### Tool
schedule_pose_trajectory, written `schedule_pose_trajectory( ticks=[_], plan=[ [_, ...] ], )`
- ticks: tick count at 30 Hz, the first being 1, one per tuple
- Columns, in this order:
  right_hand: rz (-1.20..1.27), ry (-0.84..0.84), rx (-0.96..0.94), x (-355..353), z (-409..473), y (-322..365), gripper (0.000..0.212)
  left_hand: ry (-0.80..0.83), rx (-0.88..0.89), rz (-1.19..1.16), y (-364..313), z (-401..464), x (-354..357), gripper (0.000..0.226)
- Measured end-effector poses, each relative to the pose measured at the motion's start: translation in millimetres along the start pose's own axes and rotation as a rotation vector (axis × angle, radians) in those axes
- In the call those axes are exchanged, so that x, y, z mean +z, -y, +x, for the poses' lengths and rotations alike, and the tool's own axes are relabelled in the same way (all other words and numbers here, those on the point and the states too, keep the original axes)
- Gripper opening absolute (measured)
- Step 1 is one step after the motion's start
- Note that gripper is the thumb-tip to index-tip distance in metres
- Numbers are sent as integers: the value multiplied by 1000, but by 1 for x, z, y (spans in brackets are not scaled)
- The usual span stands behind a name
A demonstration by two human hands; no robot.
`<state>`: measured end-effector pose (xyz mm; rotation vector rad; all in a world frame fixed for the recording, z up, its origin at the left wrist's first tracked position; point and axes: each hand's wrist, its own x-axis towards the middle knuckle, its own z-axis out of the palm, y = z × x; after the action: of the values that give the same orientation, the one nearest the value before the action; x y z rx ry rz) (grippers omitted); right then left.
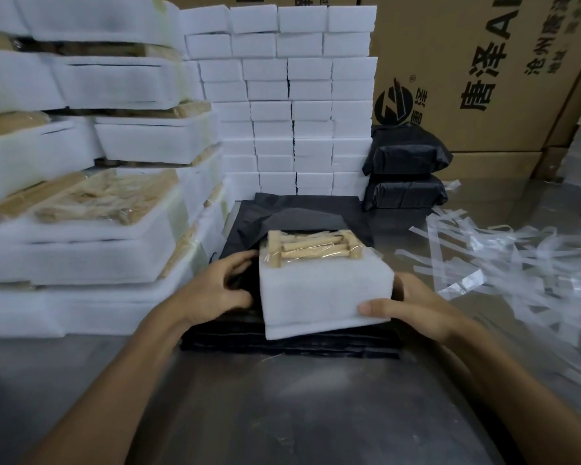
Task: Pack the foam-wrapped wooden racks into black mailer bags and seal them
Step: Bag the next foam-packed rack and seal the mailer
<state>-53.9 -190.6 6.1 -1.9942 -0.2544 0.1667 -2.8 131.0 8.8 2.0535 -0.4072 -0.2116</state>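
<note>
The bag (282, 226) lies open on the bag stack, its mouth just beyond the rack (322, 290). The right hand (413, 303) clamps the rack's near right corner, long axis crosswise. The left hand (215, 290), seemingly pinching the bag edge, sits beside it.

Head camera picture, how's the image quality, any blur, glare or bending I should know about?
Head view: the foam-wrapped rack and both hands, left hand and right hand, are fairly sharp; the foam stacks at left smear with blur; the plastic strips at right are blurred too; soft glare sheens the metal table; wide-angle bending tilts the cardboard cartons.
</note>
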Motion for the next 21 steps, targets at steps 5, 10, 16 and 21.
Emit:
schedule_pose_trajectory(
  ticks=[5,10,16,21],
  plan=[
    [-1,4,15,2,1,0,83,-343,86,249,1,15,18,39],
    [-344,48,-8,16,4,2,98,-366,-66,674,3,24,34,8],
    [-473,-67,-116,27,8,2,96,-508,43,604,-4,21,37,16],
    [-109,-196,-66,22,4,4,86,-741,89,692,-14,16,35,13]
  ],
)
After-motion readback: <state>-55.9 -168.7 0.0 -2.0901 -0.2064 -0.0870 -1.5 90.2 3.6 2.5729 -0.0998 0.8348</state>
